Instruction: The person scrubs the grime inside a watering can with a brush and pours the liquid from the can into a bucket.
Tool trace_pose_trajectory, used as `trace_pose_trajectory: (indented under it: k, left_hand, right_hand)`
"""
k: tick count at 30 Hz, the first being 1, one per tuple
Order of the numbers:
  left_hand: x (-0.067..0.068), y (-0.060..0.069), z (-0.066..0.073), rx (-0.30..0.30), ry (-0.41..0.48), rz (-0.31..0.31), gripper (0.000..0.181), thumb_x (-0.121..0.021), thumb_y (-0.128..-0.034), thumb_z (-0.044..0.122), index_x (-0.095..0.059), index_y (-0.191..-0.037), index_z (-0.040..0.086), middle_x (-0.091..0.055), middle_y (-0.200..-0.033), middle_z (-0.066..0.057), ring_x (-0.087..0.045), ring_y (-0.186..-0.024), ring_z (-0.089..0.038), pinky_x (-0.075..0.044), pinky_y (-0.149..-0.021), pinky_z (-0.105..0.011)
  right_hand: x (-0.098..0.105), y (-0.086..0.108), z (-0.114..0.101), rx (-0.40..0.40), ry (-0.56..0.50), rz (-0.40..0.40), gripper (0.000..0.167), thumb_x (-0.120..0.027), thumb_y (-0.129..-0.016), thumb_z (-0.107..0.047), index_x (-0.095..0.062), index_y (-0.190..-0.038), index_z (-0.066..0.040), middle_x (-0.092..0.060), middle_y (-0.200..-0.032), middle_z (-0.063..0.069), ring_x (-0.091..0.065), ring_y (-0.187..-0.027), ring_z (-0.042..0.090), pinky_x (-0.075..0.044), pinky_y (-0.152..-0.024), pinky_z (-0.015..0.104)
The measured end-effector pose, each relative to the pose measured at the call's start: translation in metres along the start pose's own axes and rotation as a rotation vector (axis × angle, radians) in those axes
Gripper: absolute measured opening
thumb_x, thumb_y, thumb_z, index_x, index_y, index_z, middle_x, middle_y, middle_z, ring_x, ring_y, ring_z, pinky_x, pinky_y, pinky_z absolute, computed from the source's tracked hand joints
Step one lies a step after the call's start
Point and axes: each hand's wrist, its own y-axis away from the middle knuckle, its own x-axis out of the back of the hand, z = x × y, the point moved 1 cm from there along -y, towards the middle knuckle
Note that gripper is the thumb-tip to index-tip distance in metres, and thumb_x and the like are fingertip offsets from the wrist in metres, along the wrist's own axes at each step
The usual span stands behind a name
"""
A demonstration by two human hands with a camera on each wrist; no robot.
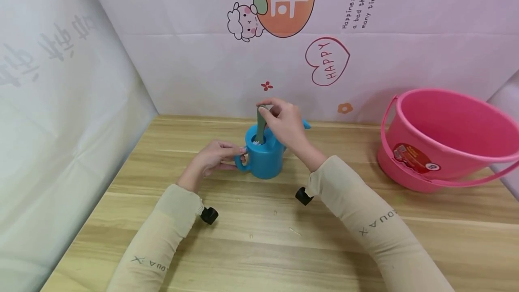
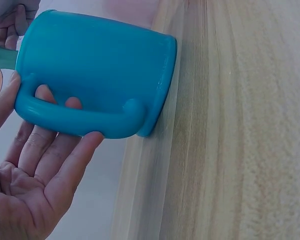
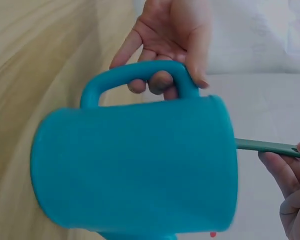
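A blue watering can stands upright on the wooden table, its spout to the right. My left hand holds its handle, with fingers passed through the loop and the thumb near the top. Above the can, my right hand pinches the upper end of a green-handled brush. White bristles show at the brush's lower end, inside the can's round top opening. The can's interior is mostly hidden. In the right wrist view, the green handle sticks out of the can's mouth.
A large pink bucket with a pink carrying handle stands on the right side of the table. Small thin scraps lie on the wood in front. A white printed backdrop rises behind the can.
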Motion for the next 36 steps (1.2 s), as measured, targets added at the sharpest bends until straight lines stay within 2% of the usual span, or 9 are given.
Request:
trace_pose_trajectory:
  k: [6,12,18,24,27,31,36]
  left_hand:
    - [0.0007,0.0001,-0.0002,0.004,-0.003,-0.006,0.032,-0.066,-0.1022,0.020,-0.071,-0.114,-0.009,-0.074,-0.095,-0.009,-0.066,-0.116,-0.038,-0.054,-0.095,-0.051]
    - [-0.0001,-0.0011,0.0000,-0.005,0.002,-0.016,0.035,-0.066,-0.1019,0.020,-0.068,-0.116,-0.013,-0.073,-0.090,-0.007,-0.067,-0.114,-0.039,-0.054,-0.095,-0.053]
    - [0.0000,-0.0011,0.0008,0.005,0.001,-0.021,0.031,-0.066,-0.1021,0.020,-0.071,-0.110,-0.009,-0.072,-0.089,-0.006,-0.069,-0.107,-0.031,-0.054,-0.096,-0.052]
    - [-0.0002,0.0000,0.0047,0.009,0.010,-0.020,0.030,-0.066,-0.1022,0.021,-0.071,-0.110,-0.007,-0.072,-0.089,-0.007,-0.069,-0.108,-0.031,-0.054,-0.096,-0.051]
    - [0.0001,0.0007,0.0055,0.002,0.015,-0.017,0.028,-0.066,-0.1023,0.021,-0.071,-0.111,-0.006,-0.072,-0.090,-0.008,-0.069,-0.106,-0.029,-0.055,-0.094,-0.049]
    - [0.0000,0.0024,0.0040,0.003,0.028,-0.020,0.026,-0.066,-0.1026,0.020,-0.069,-0.114,-0.003,-0.072,-0.095,-0.012,-0.067,-0.110,-0.037,-0.056,-0.093,-0.046]
    - [-0.0013,0.0046,0.0030,0.010,0.054,0.004,0.025,-0.067,-0.1015,0.019,-0.069,-0.116,-0.001,-0.070,-0.108,-0.023,-0.064,-0.115,-0.043,-0.055,-0.094,-0.049]
  right_hand:
    - [-0.0054,0.0034,0.0014,0.002,0.086,-0.091,0.023,-0.062,-0.104,-0.017,-0.072,-0.122,-0.006,-0.063,-0.066,0.004,-0.056,-0.057,0.021,-0.041,-0.050,0.029]
    - [0.0010,-0.0014,-0.0041,-0.013,0.015,-0.018,0.021,-0.064,-0.103,-0.013,-0.073,-0.120,-0.004,-0.068,-0.072,0.010,-0.063,-0.065,0.025,-0.047,-0.058,0.032]
    - [-0.0032,0.0006,-0.0022,0.024,0.074,-0.046,0.021,-0.064,-0.103,-0.016,-0.073,-0.119,-0.005,-0.063,-0.066,0.005,-0.056,-0.059,0.020,-0.043,-0.052,0.031]
    - [0.0008,-0.0033,-0.0053,0.009,0.020,-0.009,0.021,-0.065,-0.103,-0.014,-0.073,-0.119,-0.003,-0.067,-0.071,0.009,-0.061,-0.062,0.022,-0.046,-0.056,0.031]
    - [-0.0013,-0.0021,-0.0053,0.013,0.067,-0.051,0.023,-0.064,-0.104,-0.016,-0.073,-0.121,-0.005,-0.063,-0.066,0.007,-0.056,-0.058,0.022,-0.041,-0.052,0.030]
    - [-0.0042,0.0009,-0.0041,0.000,0.119,-0.106,0.024,-0.062,-0.105,-0.019,-0.072,-0.123,-0.007,-0.059,-0.062,0.005,-0.051,-0.054,0.021,-0.036,-0.049,0.030]
    - [-0.0008,-0.0019,-0.0070,0.010,0.035,-0.029,0.022,-0.064,-0.103,-0.015,-0.073,-0.120,-0.004,-0.066,-0.070,0.009,-0.062,-0.063,0.023,-0.045,-0.055,0.031]
